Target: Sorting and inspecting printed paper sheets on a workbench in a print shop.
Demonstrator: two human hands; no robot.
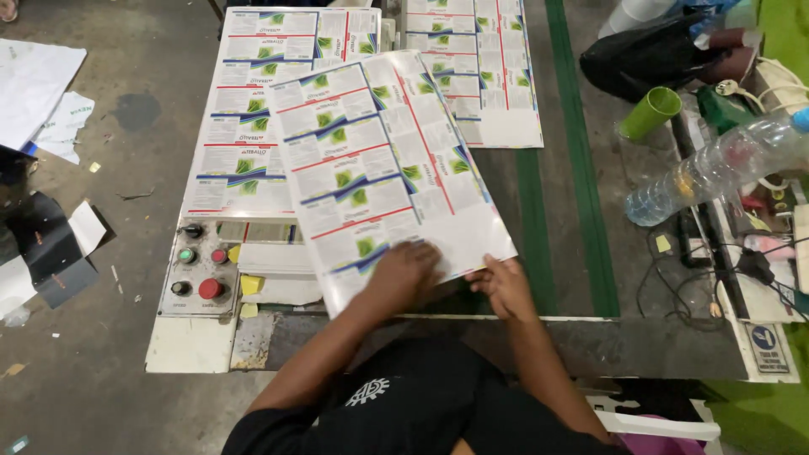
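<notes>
Printed sheets (379,168) on green-striped machine bed (581,211), littered concrete floor (126,152).

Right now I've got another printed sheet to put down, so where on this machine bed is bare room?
Bare belt lies right of the top sheet, around the green stripes, up to the green cup. Both the left hand and right hand are on that sheet. The right edge is crowded with a plastic bottle and cables; the button panel fills the left.
</notes>
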